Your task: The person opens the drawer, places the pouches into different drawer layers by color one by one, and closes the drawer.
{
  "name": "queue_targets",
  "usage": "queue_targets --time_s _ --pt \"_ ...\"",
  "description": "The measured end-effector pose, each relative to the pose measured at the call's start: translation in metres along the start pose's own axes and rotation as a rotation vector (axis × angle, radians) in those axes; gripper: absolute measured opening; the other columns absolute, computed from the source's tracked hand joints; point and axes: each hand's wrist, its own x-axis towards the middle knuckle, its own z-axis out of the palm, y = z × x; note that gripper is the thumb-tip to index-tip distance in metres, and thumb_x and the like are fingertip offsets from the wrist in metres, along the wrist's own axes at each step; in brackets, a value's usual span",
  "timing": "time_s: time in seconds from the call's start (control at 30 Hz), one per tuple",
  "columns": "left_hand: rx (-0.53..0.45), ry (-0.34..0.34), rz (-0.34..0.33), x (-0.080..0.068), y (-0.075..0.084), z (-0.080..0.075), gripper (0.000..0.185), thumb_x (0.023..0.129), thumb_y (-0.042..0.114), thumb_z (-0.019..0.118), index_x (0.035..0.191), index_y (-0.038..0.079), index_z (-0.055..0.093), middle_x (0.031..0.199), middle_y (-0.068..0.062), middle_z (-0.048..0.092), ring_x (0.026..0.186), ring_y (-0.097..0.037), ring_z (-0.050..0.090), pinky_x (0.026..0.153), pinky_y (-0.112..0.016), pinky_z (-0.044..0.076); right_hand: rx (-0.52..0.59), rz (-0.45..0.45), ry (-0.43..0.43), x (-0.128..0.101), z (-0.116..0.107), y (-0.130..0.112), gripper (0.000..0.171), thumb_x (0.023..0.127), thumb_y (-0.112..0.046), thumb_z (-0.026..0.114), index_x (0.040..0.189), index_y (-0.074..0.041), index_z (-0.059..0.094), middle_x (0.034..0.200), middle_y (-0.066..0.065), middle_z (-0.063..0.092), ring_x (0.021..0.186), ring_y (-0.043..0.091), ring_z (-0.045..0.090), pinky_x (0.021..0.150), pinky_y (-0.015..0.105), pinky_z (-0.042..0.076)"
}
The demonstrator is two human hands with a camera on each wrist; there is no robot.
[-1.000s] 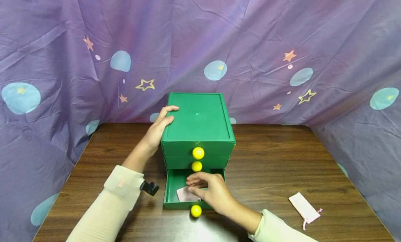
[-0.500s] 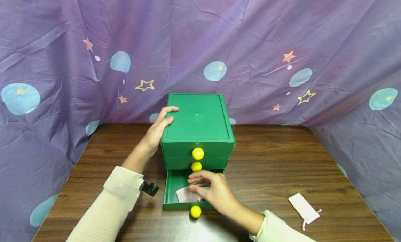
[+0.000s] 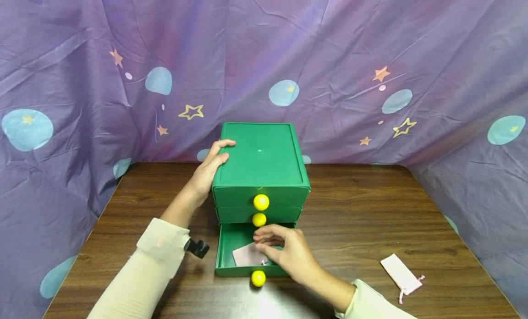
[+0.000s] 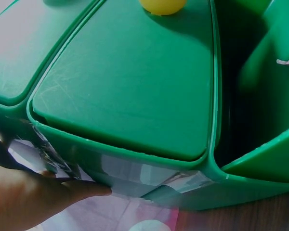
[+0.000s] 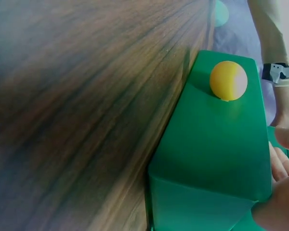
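On the left, our left hand (image 3: 205, 172) braces the green box (image 3: 261, 156). The palm lies against its left wall and the fingers bend over the top edge, a firm steadying hold. The left wrist view shows the same palm (image 4: 33, 202) flat on the taped side.

The box stands at the middle of the table (image 3: 363, 209), against the purple cloth (image 3: 82, 57). Its two upper drawers are closed and the bottom drawer (image 3: 224, 250) is pulled out towards us, its yellow knob (image 3: 258, 278) nearest our body.

In that drawer lies the pouch (image 3: 245, 255), a small flat piece of pale pink fabric. It sits slightly askew on the drawer floor, with a bit of drawstring showing at its near edge. It looks soft and light, the kind of thing that folds if pushed.

Our right hand (image 3: 288, 255) hovers over the drawer's right half, fingers loosely curled and thumb at the pouch's right edge. We cannot tell whether it pinches the pouch or only touches it.

We judge that we are at the pouch-in-drawer step. The next move calls for the fingers to be clear of the drawer front, and for the left hand to hold the box square.

Far right, a second pouch (image 3: 401, 273) lies on the table, well apart.
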Motion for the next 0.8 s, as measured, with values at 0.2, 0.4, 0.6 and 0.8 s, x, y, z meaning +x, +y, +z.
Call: queue_targets --time_s 0.2,0.4,0.6,0.8 --pt "0.003 0.002 0.0 -0.001 0.0 0.0 0.044 0.108 0.019 0.029 0.151 0.01 0.036 0.162 -0.012 0.024 0.14 -0.034 0.028 0.115 -0.054 0.022 -0.011 -0.007 0.017 -0.003 -0.004 0.004 0.025 0.084 0.005 0.08 0.109 0.002 0.073 0.101 0.011 0.078 0.089 0.02 0.076 0.08 0.031 0.06" --pt "0.003 0.008 -0.003 0.0 0.001 0.0 0.044 0.108 0.019 0.029 0.151 0.01 0.036 0.163 -0.012 0.023 0.14 -0.035 0.028 0.116 -0.055 0.022 -0.034 -0.003 0.026 -0.006 -0.008 0.006 0.024 0.086 0.002 0.08 0.108 0.003 0.073 0.101 0.01 0.078 0.09 0.023 0.076 0.081 0.03 0.06" --pt "-0.003 0.005 -0.001 0.0 0.0 0.001 0.044 0.108 0.018 0.029 0.151 0.01 0.036 0.162 -0.013 0.023 0.14 -0.034 0.028 0.115 -0.054 0.023 -0.035 0.034 0.038 -0.01 -0.012 0.009 0.024 0.086 0.0 0.08 0.108 -0.001 0.073 0.102 0.011 0.078 0.091 0.022 0.076 0.082 0.032 0.06" --pt "-0.009 0.001 -0.006 0.0 0.001 0.0 0.044 0.108 0.019 0.029 0.151 0.009 0.035 0.163 -0.012 0.022 0.138 -0.035 0.03 0.114 -0.053 0.025 -0.045 0.037 0.048 -0.013 -0.015 0.01 0.025 0.086 0.0 0.081 0.109 -0.001 0.073 0.102 0.008 0.078 0.092 0.023 0.076 0.082 0.031 0.06"
